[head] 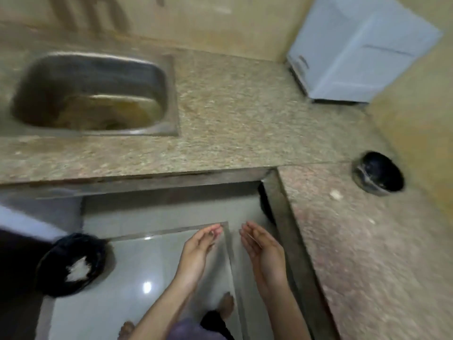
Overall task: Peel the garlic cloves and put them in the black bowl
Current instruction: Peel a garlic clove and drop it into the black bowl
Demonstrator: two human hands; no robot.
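Hands empty, fingers relaxed: left hand (197,251), right hand (261,249). Judgement: reach right to desk (245,106); pale bit (336,195) near black bowl (377,173) may be a clove; pinch lightly.

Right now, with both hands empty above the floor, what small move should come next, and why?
Probably reach the right hand toward the pale piece on the counter near the black bowl. It may be a garlic clove, though blur keeps that unsure. Both the right hand and the left hand are open, hold nothing, and hover over the floor, off the counter.
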